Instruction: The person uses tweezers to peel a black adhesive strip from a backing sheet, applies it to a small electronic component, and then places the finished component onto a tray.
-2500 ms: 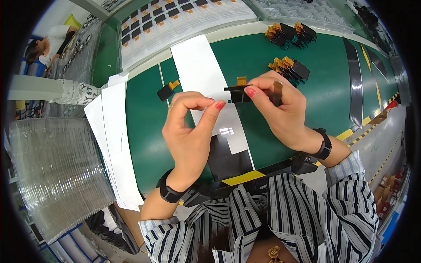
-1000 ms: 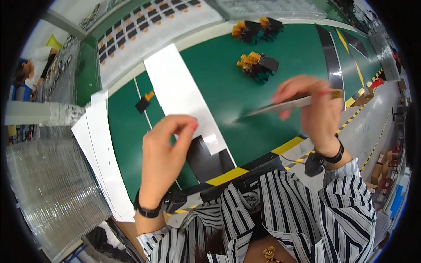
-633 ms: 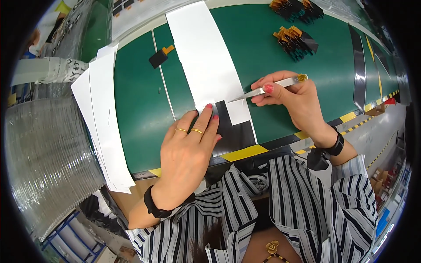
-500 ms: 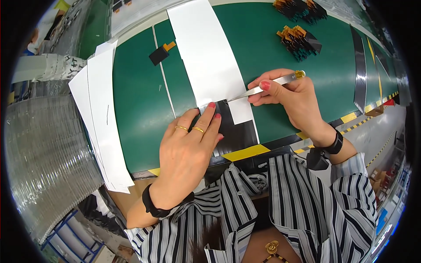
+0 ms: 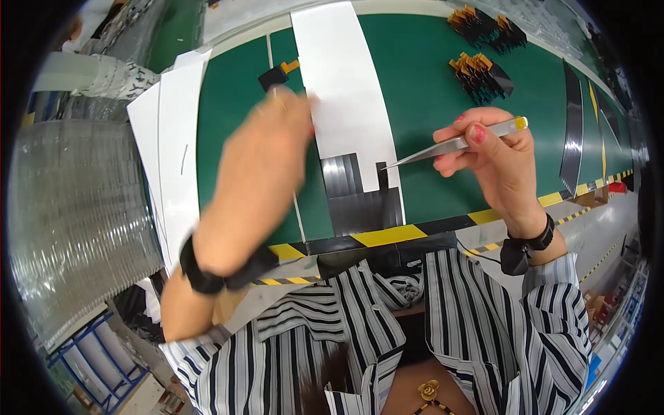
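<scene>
My right hand [image 5: 498,152] pinches a pair of steel tweezers [image 5: 449,146], tips pointing left. At those tips hangs a narrow black strip [image 5: 382,181], over the right edge of a long white sheet [image 5: 339,83]. The near end of that sheet carries black film strips [image 5: 363,211] laid side by side, with a gap on the upper right. My left hand [image 5: 259,166] is smeared by motion above the green mat, left of the sheet; its fingers are not clear. Just beyond them lies a small black flat part [image 5: 272,79] with an orange flexible tab.
Bunches of similar black parts with orange tabs [image 5: 482,77] lie at the far right of the green work surface [image 5: 429,83]. A glossy black strip [image 5: 573,131] lies further right. Large white sheets [image 5: 176,152] line the left side. Yellow-black tape [image 5: 391,236] marks the near edge.
My left hand has lifted off the black film and moved up and left toward the black part. The tweezers have drawn right, with a narrow black strip now at their tips.
</scene>
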A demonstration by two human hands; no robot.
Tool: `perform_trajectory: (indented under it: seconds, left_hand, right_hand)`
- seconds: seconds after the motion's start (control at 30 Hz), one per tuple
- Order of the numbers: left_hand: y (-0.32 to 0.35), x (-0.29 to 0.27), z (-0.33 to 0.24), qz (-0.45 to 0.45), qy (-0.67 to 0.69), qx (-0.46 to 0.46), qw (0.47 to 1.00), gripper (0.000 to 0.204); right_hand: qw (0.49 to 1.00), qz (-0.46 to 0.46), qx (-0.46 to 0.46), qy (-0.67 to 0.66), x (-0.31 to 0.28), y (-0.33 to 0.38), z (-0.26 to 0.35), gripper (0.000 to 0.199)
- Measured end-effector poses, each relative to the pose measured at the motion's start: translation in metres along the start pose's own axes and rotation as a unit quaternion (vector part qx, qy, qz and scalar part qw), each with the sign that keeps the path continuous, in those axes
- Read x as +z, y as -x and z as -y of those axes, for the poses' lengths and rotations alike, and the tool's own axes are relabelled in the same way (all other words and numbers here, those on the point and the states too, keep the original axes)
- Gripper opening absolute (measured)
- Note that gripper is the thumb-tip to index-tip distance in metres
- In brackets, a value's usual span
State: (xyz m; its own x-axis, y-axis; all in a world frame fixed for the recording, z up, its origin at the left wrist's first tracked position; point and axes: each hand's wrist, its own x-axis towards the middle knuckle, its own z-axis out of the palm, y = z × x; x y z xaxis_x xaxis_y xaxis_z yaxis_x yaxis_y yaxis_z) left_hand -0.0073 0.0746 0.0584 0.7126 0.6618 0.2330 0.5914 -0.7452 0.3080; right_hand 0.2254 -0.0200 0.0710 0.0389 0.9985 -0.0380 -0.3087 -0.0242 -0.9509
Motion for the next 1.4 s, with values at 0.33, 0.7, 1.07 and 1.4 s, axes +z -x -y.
perform_trajectory:
  seconds: [0.33,0.7,1.07,1.4]
  left_hand:
    - [-0.038,0.006,0.047,-0.025,0.156,-0.193,0.968,0.019]
    - [-0.049,0.012,-0.001,-0.083,0.694,-0.243,0.672,0.022]
    - [-0.043,0.016,-0.014,-0.104,0.68,-0.235,0.687,0.02]
    - [-0.04,0.017,-0.02,-0.071,0.676,-0.233,0.695,0.019]
  right_hand:
    - [0.991,0.034,-0.13,0.024,0.006,-0.03,0.011,0.013]
    - [0.975,0.009,-0.222,0.031,-0.003,-0.038,0.01,0.015]
    - [0.98,0.01,-0.193,0.051,-0.006,-0.038,0.007,0.015]
    - [0.98,-0.015,-0.194,0.049,-0.01,-0.043,0.005,0.012]
